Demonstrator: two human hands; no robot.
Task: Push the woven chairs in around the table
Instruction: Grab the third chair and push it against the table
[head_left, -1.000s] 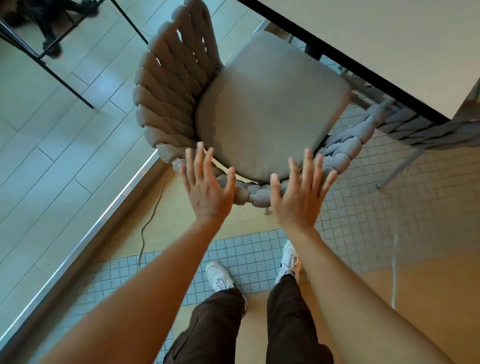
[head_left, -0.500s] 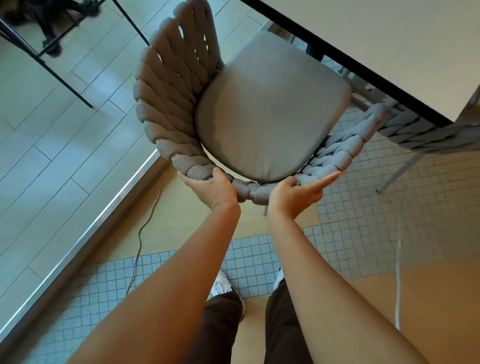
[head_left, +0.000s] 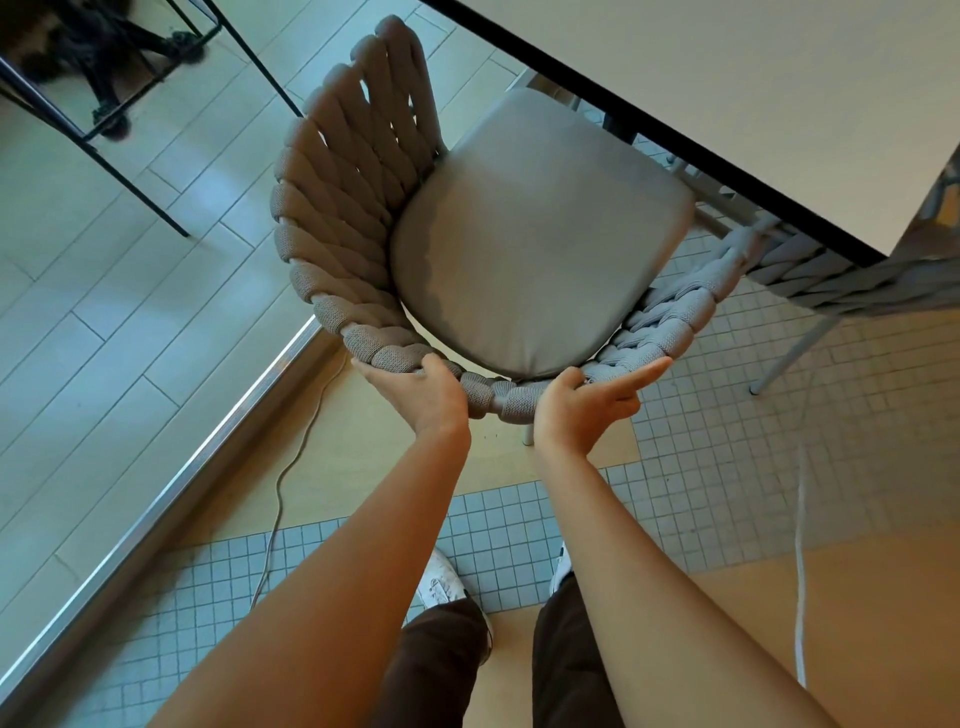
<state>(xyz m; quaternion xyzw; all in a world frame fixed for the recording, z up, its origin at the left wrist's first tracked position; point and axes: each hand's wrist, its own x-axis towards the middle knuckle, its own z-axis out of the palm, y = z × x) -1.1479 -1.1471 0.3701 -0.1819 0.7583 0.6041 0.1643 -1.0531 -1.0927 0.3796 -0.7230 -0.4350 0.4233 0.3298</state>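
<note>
**Both hands on the woven chair's back rim, at the corner of the counter**

The woven chair (head_left: 358, 218) is a rounded tub shape: thick, padded cords of knitted grey-brown fabric loop over a curved rim, forming a ribbed back and sides. Inside it sits a smooth, matte grey seat cushion (head_left: 535, 234) with rounded corners and a soft bulge. A pale metal leg (head_left: 528, 434) shows below the rim between the two wrists.

The left hand (head_left: 421, 389) is closed over the rim at its near edge, thumb on top and fingers curled under the cords. The right hand (head_left: 587, 402) presses against the rim just beside it, palm turned to the weave, thumb over the top and the index finger stretched out along the cords; it is not fully closed.

The chair stands with its front edge tucked slightly under the counter (head_left: 753, 104), a flat pale top with a thin dark edge. A second woven chair (head_left: 831, 280) of the same cord shows under the counter's corner, to the right.

The floor is small square grey-blue mosaic tiles (head_left: 493, 525) set beside smooth tan panels, with a metal strip (head_left: 171, 483) bordering long pale planks. A thin cable (head_left: 280, 499) trails across it. White shoes and dark trousers appear below.

No writing or labels can be read.
</note>
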